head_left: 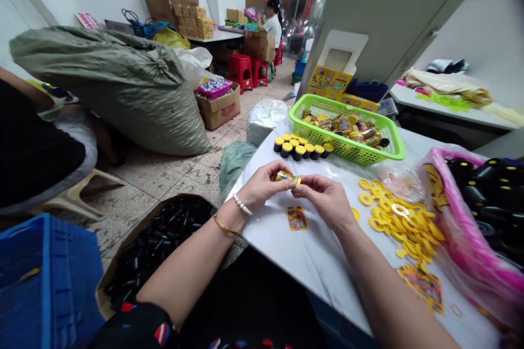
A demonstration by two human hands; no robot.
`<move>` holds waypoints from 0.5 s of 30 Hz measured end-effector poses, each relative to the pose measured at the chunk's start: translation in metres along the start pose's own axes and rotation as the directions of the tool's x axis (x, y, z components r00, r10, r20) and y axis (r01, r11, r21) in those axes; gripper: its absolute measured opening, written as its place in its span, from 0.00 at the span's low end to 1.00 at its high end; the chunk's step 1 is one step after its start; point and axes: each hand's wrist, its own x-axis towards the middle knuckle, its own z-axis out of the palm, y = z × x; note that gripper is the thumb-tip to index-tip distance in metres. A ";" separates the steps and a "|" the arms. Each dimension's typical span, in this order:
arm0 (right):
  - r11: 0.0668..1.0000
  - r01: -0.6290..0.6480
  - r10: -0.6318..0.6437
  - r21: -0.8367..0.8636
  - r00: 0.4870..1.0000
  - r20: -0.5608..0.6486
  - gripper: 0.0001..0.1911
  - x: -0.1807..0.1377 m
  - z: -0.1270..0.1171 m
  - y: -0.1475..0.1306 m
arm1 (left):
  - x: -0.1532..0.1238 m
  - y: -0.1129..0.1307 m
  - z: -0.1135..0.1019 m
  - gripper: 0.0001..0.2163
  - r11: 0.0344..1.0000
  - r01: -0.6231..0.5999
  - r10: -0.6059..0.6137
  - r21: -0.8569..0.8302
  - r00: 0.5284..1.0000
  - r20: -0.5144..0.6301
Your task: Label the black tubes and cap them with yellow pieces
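Observation:
Over the white table point(262, 223), my left hand point(266, 181) is closed around a small tube point(285, 176) with a yellow printed wrap. My right hand point(323, 196) pinches the yellow end of the same tube, its fingertips close to those of the left. Below the hands lies a printed label card point(296, 218), flat on the tabletop. Just beyond them stand several black tubs with yellow lids point(301, 150), upright in rows. Loose yellow rings point(393, 218) lie heaped to the right of my right hand.
A green basket point(356, 155) of wrapped tubes stands at the back. At right is a pink-edged bag point(487, 278) of black parts; more labels point(423, 286) lie nearby. Left are a box of black pieces point(159, 245), a blue crate point(69, 283), a big sack point(135, 92) and a seated person point(36, 142).

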 end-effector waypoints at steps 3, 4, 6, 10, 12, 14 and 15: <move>0.969 0.188 -0.203 -0.164 0.976 -0.084 0.10 -0.001 0.002 -0.001 | 0.000 0.000 0.001 0.17 0.999 0.031 -0.031 0.011 0.999 -0.021; 0.932 0.272 -0.302 -0.240 0.949 -0.095 0.08 -0.002 0.002 -0.002 | 0.000 -0.001 0.001 0.17 0.999 0.045 -0.045 -0.003 0.999 -0.014; 0.861 0.379 -0.428 -0.338 0.900 -0.081 0.08 -0.003 0.002 -0.003 | 0.000 -0.003 0.001 0.17 0.997 0.071 -0.071 -0.031 0.997 0.001; 0.990 0.130 -0.135 -0.051 0.984 -0.116 0.12 -0.004 0.005 -0.002 | 0.001 -0.006 0.000 0.16 0.998 0.045 -0.045 -0.051 0.999 0.012; 0.979 -0.087 0.102 0.186 0.992 -0.077 0.15 -0.003 0.007 -0.001 | 0.001 -0.006 0.000 0.15 0.999 0.007 -0.005 -0.042 0.999 0.037; 0.934 -0.189 0.206 0.304 0.978 -0.024 0.18 0.000 0.007 0.000 | 0.001 -0.005 0.000 0.15 0.999 -0.005 0.006 -0.034 0.999 0.044; 0.926 -0.198 0.213 0.322 0.977 -0.011 0.19 0.002 0.006 0.001 | 0.002 -0.004 0.001 0.17 0.999 0.010 -0.008 -0.054 1.000 0.026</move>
